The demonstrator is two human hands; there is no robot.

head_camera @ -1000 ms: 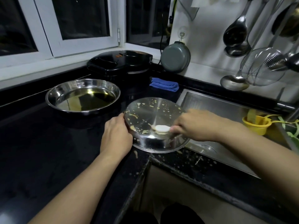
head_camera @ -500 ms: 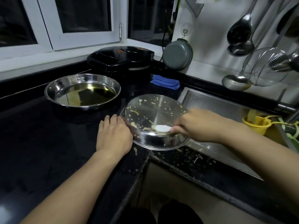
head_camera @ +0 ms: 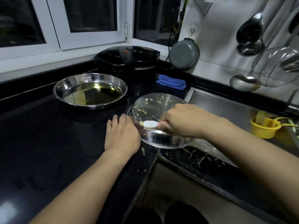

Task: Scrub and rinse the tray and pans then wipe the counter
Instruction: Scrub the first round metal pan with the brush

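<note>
An upturned steel pan (head_camera: 155,109), speckled with yellowish batter, lies bottom-up at the corner of the black counter (head_camera: 48,135) beside the sink. My right hand (head_camera: 182,122) is shut on a small white scraper (head_camera: 149,124) whose blade rests on the pan's left part. My left hand (head_camera: 121,135) lies flat on the counter, fingers together, touching the pan's left rim. A second steel pan (head_camera: 90,91) with oily liquid sits upright farther back left.
A folded blue cloth (head_camera: 171,81) lies behind the pan. A black electric griddle (head_camera: 127,58) and a grey pot (head_camera: 184,54) stand at the back. The steel sink (head_camera: 226,107) holds a yellow cup (head_camera: 263,128). Ladles and strainers (head_camera: 258,46) hang on the right wall. Batter spatters dot the counter edge.
My left hand has let go of the pan's rim and now lies flat on the counter beside it. The scraper has moved left across the pan.
</note>
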